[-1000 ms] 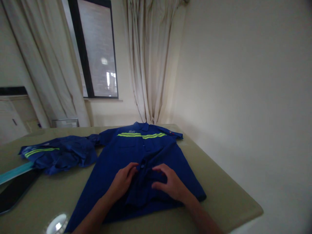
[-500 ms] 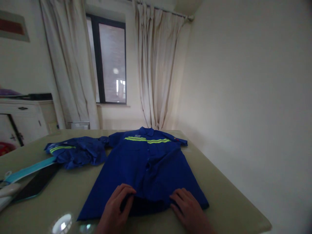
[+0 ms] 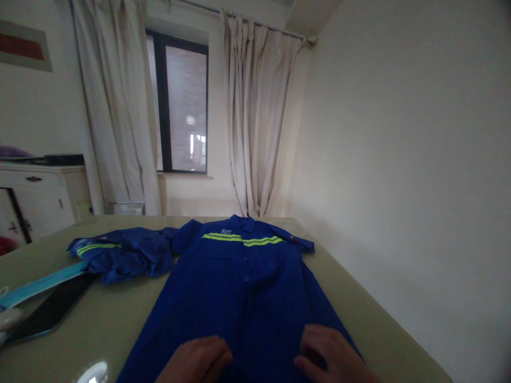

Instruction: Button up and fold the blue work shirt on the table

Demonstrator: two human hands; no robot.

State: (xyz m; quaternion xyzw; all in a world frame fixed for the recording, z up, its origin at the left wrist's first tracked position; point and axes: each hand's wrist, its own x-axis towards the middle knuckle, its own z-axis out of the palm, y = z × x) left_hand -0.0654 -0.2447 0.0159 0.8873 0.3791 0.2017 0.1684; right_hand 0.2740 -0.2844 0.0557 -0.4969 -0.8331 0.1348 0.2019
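Observation:
A blue short-sleeved work shirt [image 3: 211, 287] with yellow-green reflective stripes lies front up on the table, collar at the far end. Its lower end runs out of the bottom of the view, so the hem is hidden. My left hand [image 3: 197, 360] is closed on the lower front of the shirt, left of the button line, thumb mostly out of sight. On the other side, my right hand [image 3: 333, 354] pinches the cloth with curled fingers and thumb.
Left of the shirt lies a crumpled blue garment [image 3: 131, 252] with similar stripes. Nearer are a light blue face mask [image 3: 43, 282], a dark flat device [image 3: 51, 314] and a white object [image 3: 10, 319] at the left edge. A wall [image 3: 399, 186] runs along the table's right side.
Both hands have come nearer to me, and the shirt's lower part is drawn towards me with them. Its front looks flatter, and the gap at the hem no longer shows. The view has shifted slightly.

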